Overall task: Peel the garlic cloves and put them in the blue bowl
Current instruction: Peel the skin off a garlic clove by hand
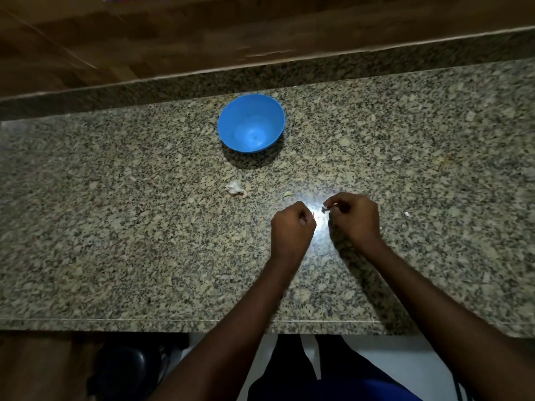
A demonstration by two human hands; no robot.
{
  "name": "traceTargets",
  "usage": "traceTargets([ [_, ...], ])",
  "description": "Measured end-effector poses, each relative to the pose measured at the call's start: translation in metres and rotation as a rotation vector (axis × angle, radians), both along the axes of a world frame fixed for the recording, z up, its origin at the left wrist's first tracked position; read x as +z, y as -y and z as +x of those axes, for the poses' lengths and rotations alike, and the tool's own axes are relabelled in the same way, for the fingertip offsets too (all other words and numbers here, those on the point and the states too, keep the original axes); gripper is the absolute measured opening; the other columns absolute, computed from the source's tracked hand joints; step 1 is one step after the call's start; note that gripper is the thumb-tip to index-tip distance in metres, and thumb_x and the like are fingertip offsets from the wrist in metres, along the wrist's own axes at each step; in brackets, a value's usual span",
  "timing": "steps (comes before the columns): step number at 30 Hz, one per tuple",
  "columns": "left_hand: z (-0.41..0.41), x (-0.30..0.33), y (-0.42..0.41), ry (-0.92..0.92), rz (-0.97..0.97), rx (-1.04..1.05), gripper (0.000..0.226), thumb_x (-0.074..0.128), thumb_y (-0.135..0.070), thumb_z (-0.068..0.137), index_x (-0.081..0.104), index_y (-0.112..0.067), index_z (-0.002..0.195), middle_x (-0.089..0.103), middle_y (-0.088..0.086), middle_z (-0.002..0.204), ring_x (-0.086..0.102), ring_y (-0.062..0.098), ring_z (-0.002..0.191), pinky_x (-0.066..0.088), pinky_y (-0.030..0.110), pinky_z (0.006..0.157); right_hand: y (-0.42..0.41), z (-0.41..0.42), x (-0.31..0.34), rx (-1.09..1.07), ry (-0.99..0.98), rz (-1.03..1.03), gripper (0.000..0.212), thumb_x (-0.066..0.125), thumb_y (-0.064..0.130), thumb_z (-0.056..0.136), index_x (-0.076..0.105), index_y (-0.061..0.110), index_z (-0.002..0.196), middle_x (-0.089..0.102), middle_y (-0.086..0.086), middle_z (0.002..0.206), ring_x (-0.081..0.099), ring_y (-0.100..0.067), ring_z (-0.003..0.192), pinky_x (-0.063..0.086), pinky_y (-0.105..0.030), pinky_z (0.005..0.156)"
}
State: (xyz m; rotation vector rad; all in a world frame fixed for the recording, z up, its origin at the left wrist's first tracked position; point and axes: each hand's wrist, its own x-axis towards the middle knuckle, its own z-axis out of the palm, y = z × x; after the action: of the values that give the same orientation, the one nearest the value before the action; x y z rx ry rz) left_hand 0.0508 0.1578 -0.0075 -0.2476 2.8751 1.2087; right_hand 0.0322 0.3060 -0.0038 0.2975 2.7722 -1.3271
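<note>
The blue bowl stands on the granite counter and looks empty inside. Nearer to me, my left hand is curled, and a bit of garlic skin peeks out at its fingertips. My right hand pinches a small piece of garlic skin between thumb and fingers. The two hands hover close together over a bright glare patch on the counter. A clump of white garlic skin lies left of the hands, between them and the bowl. A small pale clove piece sits just beyond my left hand.
Another small white scrap lies right of my right hand. A raised granite ledge runs behind the bowl, with a wooden surface beyond it. The counter's front edge is near my body.
</note>
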Motion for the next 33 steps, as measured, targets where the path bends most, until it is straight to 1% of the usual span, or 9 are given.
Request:
traceTargets([
  [2,-0.002,0.007,-0.007,0.046,0.116,0.045,0.013,0.067,-0.009,0.078,0.065,-0.017,0.067,0.064,-0.005,0.06,0.06,0.01,0.055,0.05,0.031,0.055,-0.007,0.005,0.007,-0.141,0.09,-0.256,0.026,0.064,-0.005,0.081,0.08,0.015,0.083,0.075,0.001,0.073,0.069,-0.01,0.061,0.054,-0.016,0.06],
  [4,-0.003,0.012,-0.013,0.086,0.19,0.043,0.017,0.069,-0.006,0.076,0.064,-0.017,0.064,0.065,-0.006,0.06,0.061,0.009,0.056,0.05,0.029,0.056,-0.014,0.01,0.011,-0.215,0.145,-0.441,0.02,0.065,-0.009,0.084,0.078,0.006,0.082,0.074,-0.012,0.07,0.068,-0.021,0.057,0.061,-0.033,0.06],
  [6,-0.006,0.014,-0.017,0.104,0.224,0.034,0.019,0.07,-0.004,0.073,0.061,-0.018,0.063,0.065,-0.005,0.06,0.062,0.012,0.057,0.049,0.028,0.056,-0.019,0.013,0.013,-0.264,0.169,-0.516,0.018,0.064,-0.011,0.086,0.076,0.001,0.081,0.072,-0.02,0.071,0.067,-0.028,0.058,0.063,-0.043,0.063],
  [11,-0.014,0.015,-0.033,0.118,0.27,-0.046,0.024,0.066,0.002,0.077,0.073,-0.02,0.077,0.068,-0.003,0.062,0.062,0.01,0.054,0.047,0.024,0.054,-0.036,0.019,0.012,-0.377,0.22,-0.574,0.009,0.066,-0.011,0.086,0.074,-0.009,0.087,0.071,-0.023,0.074,0.066,-0.03,0.062,0.063,-0.042,0.066],
  [16,-0.019,0.005,-0.057,0.102,0.243,-0.162,0.016,0.068,-0.002,0.083,0.08,-0.013,0.084,0.077,0.001,0.081,0.072,0.012,0.077,0.056,0.025,0.076,-0.073,0.028,0.014,-0.4,0.124,-0.181,0.007,0.08,0.008,0.078,0.08,0.011,0.085,0.076,-0.006,0.077,0.072,-0.018,0.071,0.056,-0.027,0.075],
  [20,-0.017,-0.006,-0.065,-0.004,-0.045,-0.256,0.019,0.059,-0.003,0.082,0.067,-0.016,0.07,0.059,0.005,0.07,0.054,0.018,0.066,0.046,0.032,0.066,-0.098,0.028,0.012,-0.379,0.105,0.143,0.009,0.079,0.015,0.081,0.081,0.011,0.088,0.078,-0.008,0.085,0.071,-0.022,0.082,0.047,-0.022,0.074],
  [23,-0.006,-0.01,-0.055,-0.133,-0.196,-0.267,0.01,0.063,0.0,0.084,0.067,-0.007,0.079,0.059,0.008,0.078,0.055,0.024,0.075,0.047,0.044,0.066,-0.106,0.026,0.009,-0.386,0.096,0.186,0.005,0.079,0.014,0.081,0.081,0.011,0.084,0.077,-0.009,0.082,0.071,-0.023,0.08,0.047,-0.023,0.073],
  [28,0.008,-0.01,-0.044,-0.154,-0.154,-0.236,0.02,0.075,-0.01,0.085,0.071,-0.008,0.104,0.064,0.007,0.097,0.056,0.026,0.092,0.037,0.03,0.076,-0.106,0.022,0.006,-0.37,0.118,0.214,0.003,0.078,0.015,0.081,0.078,0.012,0.081,0.076,-0.007,0.08,0.069,-0.022,0.078,0.037,-0.019,0.066],
  [33,0.017,-0.008,-0.043,-0.197,-0.115,-0.194,0.017,0.076,-0.007,0.085,0.072,-0.011,0.101,0.066,0.001,0.096,0.052,0.023,0.091,0.028,0.021,0.075,-0.102,0.017,0.007,-0.271,0.091,0.312,0.018,0.064,-0.003,0.079,0.067,0.012,0.07,0.068,-0.005,0.073,0.064,-0.023,0.071,0.037,-0.024,0.061],
])
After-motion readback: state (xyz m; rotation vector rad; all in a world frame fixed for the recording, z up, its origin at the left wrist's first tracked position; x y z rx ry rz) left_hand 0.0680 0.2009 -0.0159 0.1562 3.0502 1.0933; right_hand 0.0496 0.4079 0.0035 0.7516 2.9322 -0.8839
